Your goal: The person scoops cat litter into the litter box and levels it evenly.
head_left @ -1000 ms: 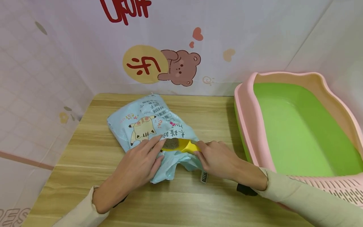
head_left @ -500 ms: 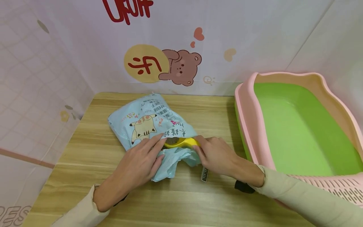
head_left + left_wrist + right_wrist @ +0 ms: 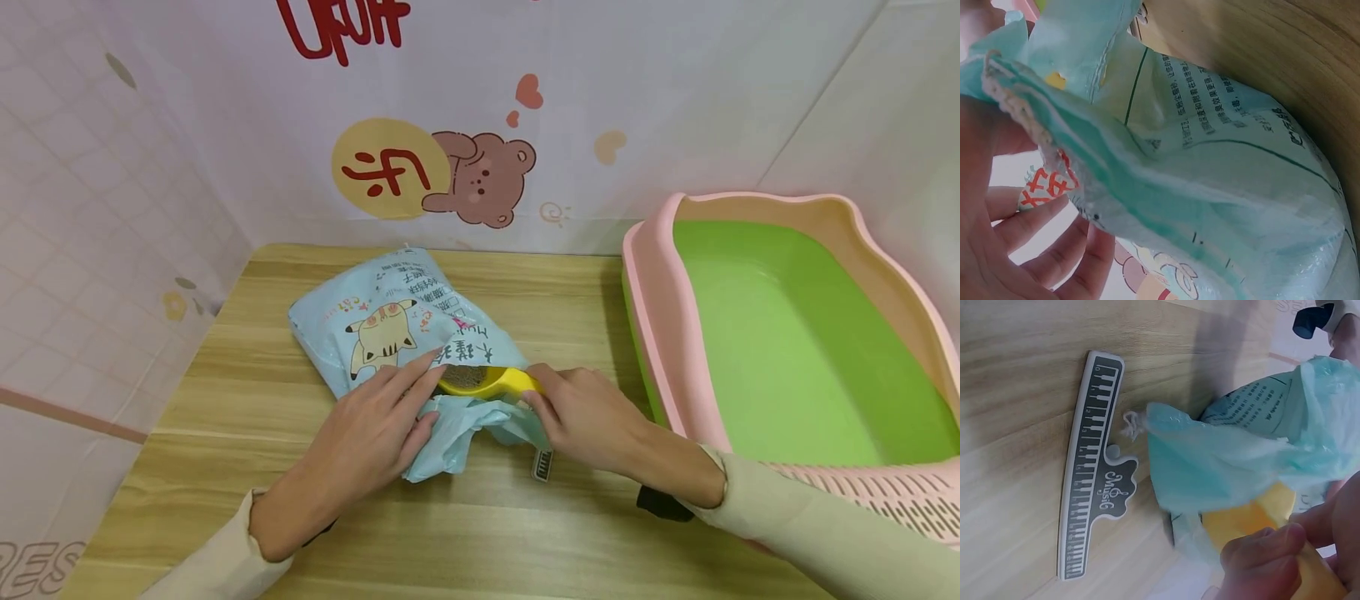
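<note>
A light blue plastic bag (image 3: pixel 397 329) with a cartoon cat print lies on its side on the table, its torn mouth toward the right. My left hand (image 3: pixel 382 425) grips the edge of that mouth; the left wrist view has its fingers on the printed side of the bag (image 3: pixel 1210 187). A yellow scoop (image 3: pixel 516 382) pokes out of the opening, its handle held by my right hand (image 3: pixel 596 417). Grey-brown grains (image 3: pixel 465 377) show in its bowl. Close up in the right wrist view, thumb and fingers pinch the scoop (image 3: pixel 1238 525), partly covered by the bag's flap.
A litter box with a pink rim (image 3: pixel 671 333) and green inside stands on the right, beside my right forearm. On the table near the bag's mouth lies a piano-key clip (image 3: pixel 1091 469) marked Music. A printed cloth wall (image 3: pixel 570 108) closes off the back.
The scoop has turned and shifted slightly right with my right hand, so more of its yellow handle and rim shows. My left hand has stayed almost in place at the bag's mouth.
</note>
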Demonstrator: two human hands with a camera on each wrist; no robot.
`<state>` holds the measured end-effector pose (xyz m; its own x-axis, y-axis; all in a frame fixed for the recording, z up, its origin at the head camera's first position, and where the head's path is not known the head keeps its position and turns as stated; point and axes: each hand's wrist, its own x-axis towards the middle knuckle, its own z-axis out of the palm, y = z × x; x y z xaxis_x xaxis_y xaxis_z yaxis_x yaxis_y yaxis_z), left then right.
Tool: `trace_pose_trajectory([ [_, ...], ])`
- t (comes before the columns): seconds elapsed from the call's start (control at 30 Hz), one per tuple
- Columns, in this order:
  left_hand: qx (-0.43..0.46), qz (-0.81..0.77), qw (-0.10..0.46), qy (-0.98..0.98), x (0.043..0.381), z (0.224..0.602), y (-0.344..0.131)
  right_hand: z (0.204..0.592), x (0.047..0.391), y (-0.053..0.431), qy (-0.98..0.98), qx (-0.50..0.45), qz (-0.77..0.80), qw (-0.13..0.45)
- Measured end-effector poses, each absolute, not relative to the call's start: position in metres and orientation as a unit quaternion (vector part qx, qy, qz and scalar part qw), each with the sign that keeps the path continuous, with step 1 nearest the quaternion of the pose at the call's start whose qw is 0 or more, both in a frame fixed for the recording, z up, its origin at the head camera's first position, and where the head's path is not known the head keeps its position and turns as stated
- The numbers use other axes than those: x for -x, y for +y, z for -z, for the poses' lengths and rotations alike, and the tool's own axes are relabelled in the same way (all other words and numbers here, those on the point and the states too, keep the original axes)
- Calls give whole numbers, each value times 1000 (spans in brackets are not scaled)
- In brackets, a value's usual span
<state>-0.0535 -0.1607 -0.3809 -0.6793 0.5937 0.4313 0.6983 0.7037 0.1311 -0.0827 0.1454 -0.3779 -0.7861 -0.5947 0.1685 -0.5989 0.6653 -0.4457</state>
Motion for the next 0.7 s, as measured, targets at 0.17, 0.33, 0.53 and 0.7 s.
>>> trace_pose_trajectory([
  [0.17, 369, 139, 170, -903, 55, 379, -162, 375, 77, 154, -913, -329, -240, 15],
  [0.33, 376, 130, 160, -903, 56, 377, -163, 372, 70, 160, -916, -331, -225, 18],
  [0.53, 382, 130, 161, -901, 56, 378, -164, 371, 58, 164, -920, -321, -224, 9],
  [0.7, 382, 132, 165, -900, 56, 379, -165, 372, 47, 169, -918, -324, -229, 30],
])
